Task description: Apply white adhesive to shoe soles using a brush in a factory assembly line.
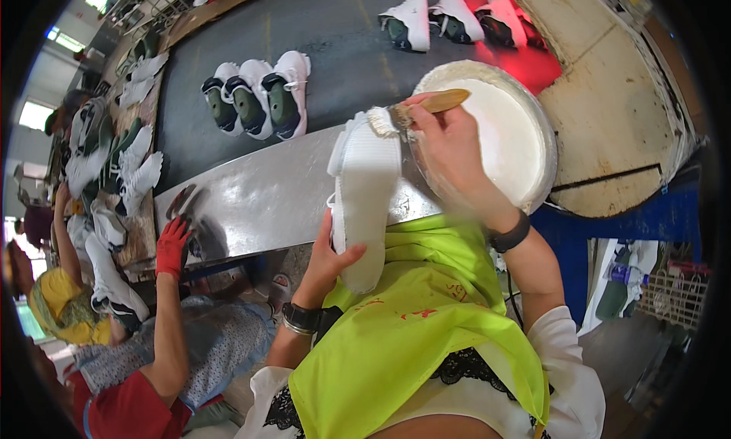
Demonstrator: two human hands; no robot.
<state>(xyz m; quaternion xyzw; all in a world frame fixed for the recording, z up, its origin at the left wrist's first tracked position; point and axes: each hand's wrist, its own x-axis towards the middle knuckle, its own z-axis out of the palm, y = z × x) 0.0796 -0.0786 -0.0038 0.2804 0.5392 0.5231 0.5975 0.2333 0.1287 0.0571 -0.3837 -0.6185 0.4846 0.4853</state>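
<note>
My left hand (331,252) grips a white shoe (368,180) by its heel end, thumb across the underside. The shoe's pale bottom faces up and its toe points away from me. In my right hand (451,146) is a brush (448,98) with a wooden handle. Its bristles touch the toe end of the shoe, where thick white paste shows. Just beyond that hand stands a large round basin (547,169) of white liquid, its rim crusted.
Shiny metal edging (251,188) runs along the dark conveyor belt (335,66). White shoes (266,96) stand on it in two groups, the far-right group (457,16) under red light. At left, a co-worker's red-gloved hand (173,247) is near the edging. A wire basket (674,298) sits at right.
</note>
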